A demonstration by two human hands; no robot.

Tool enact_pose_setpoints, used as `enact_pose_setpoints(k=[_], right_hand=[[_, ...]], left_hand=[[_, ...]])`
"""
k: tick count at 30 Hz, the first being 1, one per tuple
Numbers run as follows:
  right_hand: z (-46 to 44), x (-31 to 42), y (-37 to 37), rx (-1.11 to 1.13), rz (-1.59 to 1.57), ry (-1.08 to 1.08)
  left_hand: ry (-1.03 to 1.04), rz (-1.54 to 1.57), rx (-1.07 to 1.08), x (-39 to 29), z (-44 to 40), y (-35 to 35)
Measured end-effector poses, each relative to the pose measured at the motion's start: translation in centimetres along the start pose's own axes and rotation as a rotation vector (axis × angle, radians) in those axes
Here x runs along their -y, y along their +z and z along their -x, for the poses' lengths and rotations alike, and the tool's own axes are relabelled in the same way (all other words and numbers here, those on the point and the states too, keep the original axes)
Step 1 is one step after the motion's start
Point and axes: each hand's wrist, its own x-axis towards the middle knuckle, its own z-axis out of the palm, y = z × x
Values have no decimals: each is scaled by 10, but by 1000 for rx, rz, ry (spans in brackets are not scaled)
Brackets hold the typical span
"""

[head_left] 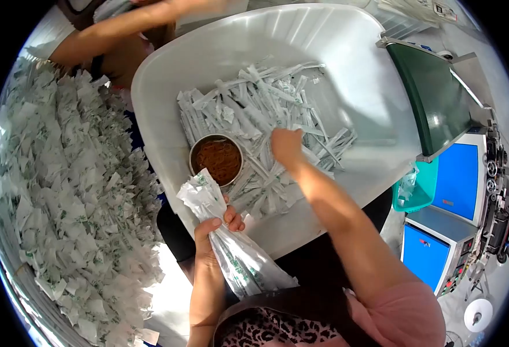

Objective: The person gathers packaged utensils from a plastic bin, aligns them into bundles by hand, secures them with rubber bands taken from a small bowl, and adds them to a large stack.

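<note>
Left forearm [207,289]: held forward, close to the body. Left grip [204,233]: closed, fingers and thumb curled toward each other. Right arm [338,211]: stretched forward and inward. Right grip [286,146]: lowered, knuckles turned up, fingertips hidden.

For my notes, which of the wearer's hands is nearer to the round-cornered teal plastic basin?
Right hand: among thin white packets, left of the basin. Left hand: farther left, gripping a long white printed bundle.
</note>
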Motion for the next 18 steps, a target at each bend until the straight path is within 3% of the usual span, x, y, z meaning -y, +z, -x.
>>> enact_pose_setpoints(k=[1, 3, 6, 7, 9, 10, 12, 15, 16, 18], right_hand=[[8, -9, -7, -3, 2, -3], [32, -24, -30, 245, -342, 91], [106, -15, -40, 74, -920, 39], [126, -6, -31, 123, -1260, 109], [173, 17, -65, 11, -1304, -109], [184, 24, -59, -24, -1292, -114], [194, 29, -45, -180, -1295, -211], [191, 18, -47, -391, -1507, -146], [184, 14, -52, -380, -1676, -56], [168, 2, -69, -253, -1892, -82]], left_hand=[[-12, 42, 8, 1, 0, -6], [-12, 43, -3, 2, -2, -8], [-18, 52, 6, 6, -1, 0], [-16, 44, -27, 8, 0, 4], [-27, 28, -82, 13, 0, 7], [-20, 20, -81, 14, 1, 6], [-170, 15, -45, 13, 5, -1], [-104, 89, 30, 14, 9, -5], [-55, 174, 67, 16, 10, -2], [-27, 139, 138, 17, 11, -2]])
